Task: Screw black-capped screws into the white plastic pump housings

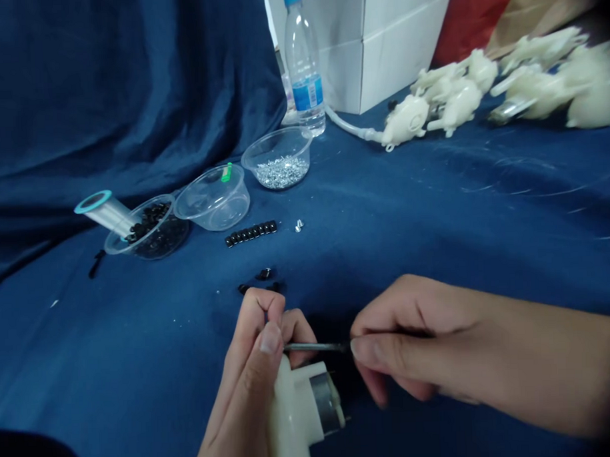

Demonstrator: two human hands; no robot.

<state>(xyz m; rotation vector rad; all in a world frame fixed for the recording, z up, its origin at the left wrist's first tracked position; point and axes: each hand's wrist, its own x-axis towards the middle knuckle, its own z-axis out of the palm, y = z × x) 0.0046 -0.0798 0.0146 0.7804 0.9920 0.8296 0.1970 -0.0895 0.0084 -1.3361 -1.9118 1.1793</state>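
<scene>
White plastic gearbox housing [291, 415] with metal motor can [327, 402], bottom edge of view, 6 o'clock; clamped in left hand [245, 384], wrapped around upper end. Right hand [414, 345] at 3 o'clock, pinched on slim screwdriver [314, 347], shaft level, tip just beside left hand. Loose black pieces [264, 274] at 12 o'clock, near left hand. Farther out, row of black beads [251, 233], small screws [299, 225], clear bowl of silver screws [276, 139]; white housings [455, 96] at 1 o'clock, on navy cloth [140, 367].
</scene>
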